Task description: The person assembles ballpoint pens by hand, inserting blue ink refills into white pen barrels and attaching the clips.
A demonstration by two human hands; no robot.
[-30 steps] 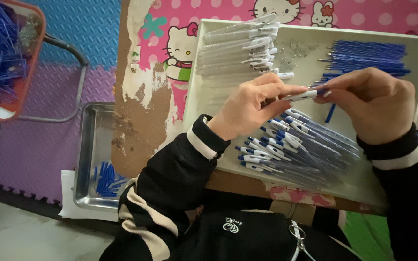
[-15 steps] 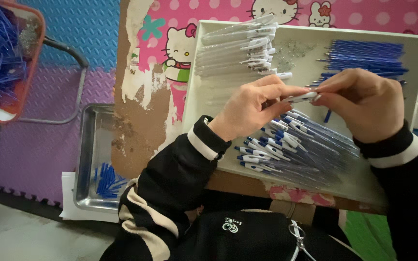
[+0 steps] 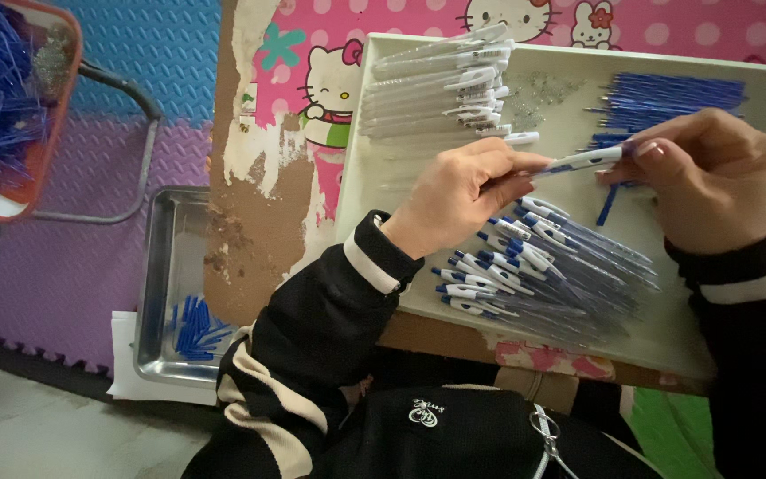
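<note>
A shallow white tray (image 3: 569, 66) takes up most of the low table, which is covered in a worn pink cartoon-cat sheet (image 3: 294, 115). On the tray lie a stack of clear empty pen barrels (image 3: 436, 89) at the far left, a sheaf of blue ink refills (image 3: 667, 98) at the far right, and a fan of finished blue-and-white pens (image 3: 525, 279) nearest the person. Above that fan the left hand (image 3: 458, 191) is closed around one pen (image 3: 578, 161), held almost level, and the right hand (image 3: 711, 182) pinches its blue end between thumb and fingertips. As I see it, the join goes best if both hands keep the barrel straight in line, the left steady and the right pressing squarely. A steel tray (image 3: 157, 293) with a few refills sits on the floor mat.
</note>
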